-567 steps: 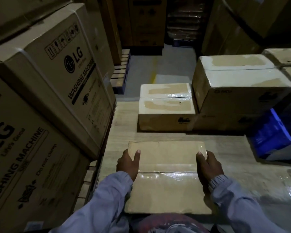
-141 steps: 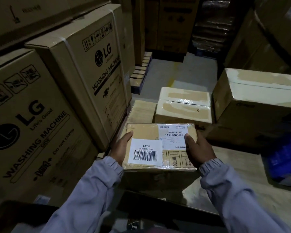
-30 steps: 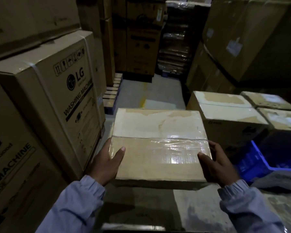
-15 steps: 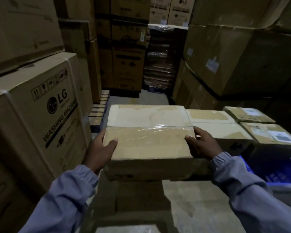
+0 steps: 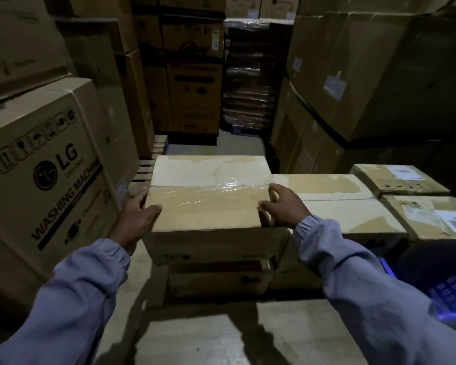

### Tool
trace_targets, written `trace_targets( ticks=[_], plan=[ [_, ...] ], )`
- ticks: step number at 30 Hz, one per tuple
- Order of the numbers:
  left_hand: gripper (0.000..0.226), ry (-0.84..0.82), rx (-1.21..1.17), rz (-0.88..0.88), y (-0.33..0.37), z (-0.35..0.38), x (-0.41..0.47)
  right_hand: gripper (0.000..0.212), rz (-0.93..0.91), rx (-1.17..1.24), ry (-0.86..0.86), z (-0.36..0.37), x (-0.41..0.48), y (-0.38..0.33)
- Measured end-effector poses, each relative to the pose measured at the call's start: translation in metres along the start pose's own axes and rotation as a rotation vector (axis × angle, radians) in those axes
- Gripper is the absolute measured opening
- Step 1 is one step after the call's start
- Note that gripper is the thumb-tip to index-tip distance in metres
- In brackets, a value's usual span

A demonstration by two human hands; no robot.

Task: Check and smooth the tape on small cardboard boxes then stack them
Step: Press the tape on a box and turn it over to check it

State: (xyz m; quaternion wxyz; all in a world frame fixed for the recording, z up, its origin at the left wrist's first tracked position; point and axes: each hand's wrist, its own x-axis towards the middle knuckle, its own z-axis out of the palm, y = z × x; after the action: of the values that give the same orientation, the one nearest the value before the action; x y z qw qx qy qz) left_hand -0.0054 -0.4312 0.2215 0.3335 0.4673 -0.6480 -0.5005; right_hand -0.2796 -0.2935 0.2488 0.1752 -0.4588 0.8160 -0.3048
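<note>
Got my left hand point(image 5: 140, 217) and right hand point(image 5: 284, 209) curled round the side edges of the taped box point(image 5: 208, 201) mid-frame, thumbs on top. It's sitting on a lower box point(image 5: 219, 279) on the desk point(image 5: 195, 338).

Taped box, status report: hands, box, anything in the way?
Gripping the taped box by its sides: left hand, right hand. It sits over the lower box, contact unclear. The neighbouring box crowds the right hand.
</note>
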Motion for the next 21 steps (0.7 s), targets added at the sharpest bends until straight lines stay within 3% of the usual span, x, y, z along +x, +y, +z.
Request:
trace_targets(
  ticks=[6,10,17,21],
  plan=[
    [0.048,-0.008,0.010,-0.082,-0.023,0.025,0.017,0.062,0.091,0.018,-0.065,0.012,0.021,0.018],
    [0.046,-0.004,-0.017,-0.114,-0.036,0.036,0.021,0.063,0.109,-0.027,-0.064,0.024,0.029,0.029],
    [0.043,-0.025,-0.042,-0.084,-0.046,0.041,0.016,0.051,0.116,-0.374,-0.113,0.046,0.025,0.035],
    [0.046,-0.022,-0.009,-0.065,-0.053,0.042,0.014,0.060,0.037,-0.543,-0.086,0.057,0.019,0.043]
  ],
)
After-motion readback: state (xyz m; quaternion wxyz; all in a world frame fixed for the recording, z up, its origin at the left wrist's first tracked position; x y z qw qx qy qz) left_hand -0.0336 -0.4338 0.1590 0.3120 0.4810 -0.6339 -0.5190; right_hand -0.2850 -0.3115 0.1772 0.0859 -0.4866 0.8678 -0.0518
